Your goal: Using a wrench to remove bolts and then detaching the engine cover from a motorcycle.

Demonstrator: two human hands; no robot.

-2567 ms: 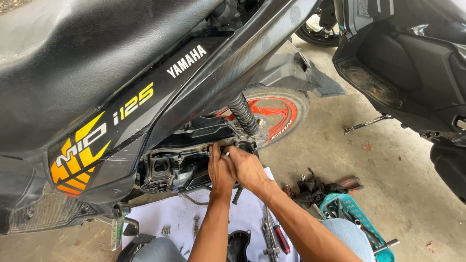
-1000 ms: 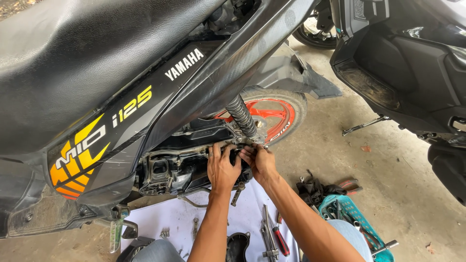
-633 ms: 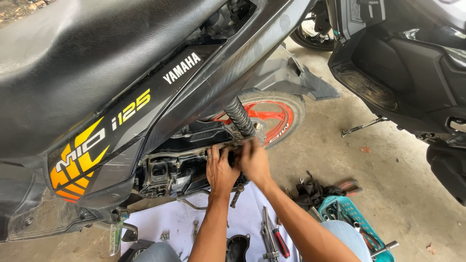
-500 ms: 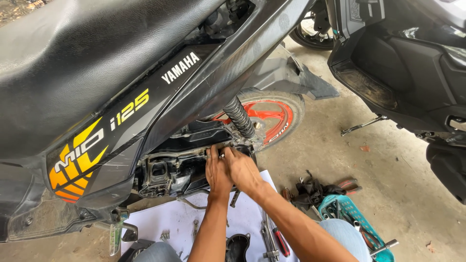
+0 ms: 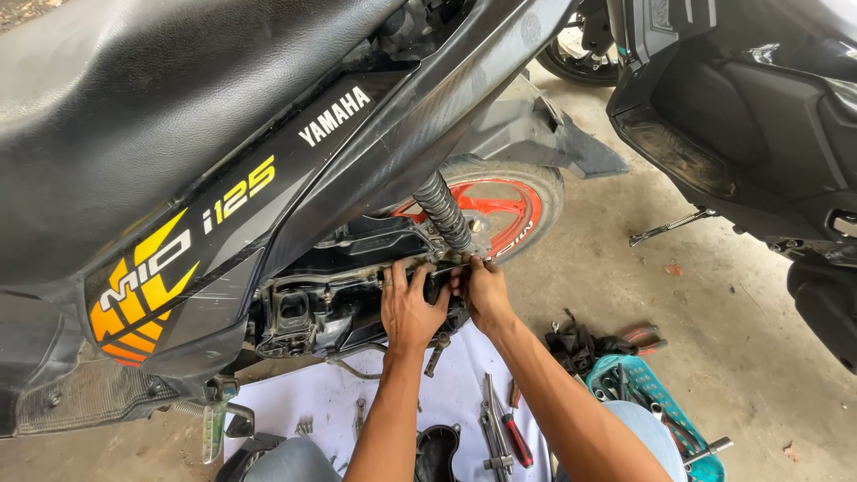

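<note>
Both hands meet at the scooter's engine case (image 5: 357,303), just below the coiled rear shock spring (image 5: 444,211). The left hand (image 5: 412,308) lies palm-down with fingers curled over a small dark part (image 5: 437,284) at the case edge; the right hand (image 5: 486,293) pinches the same spot, fingertips touching it. Both forearms reach up from below, above a white sheet (image 5: 446,402) strewn with tools.
</note>
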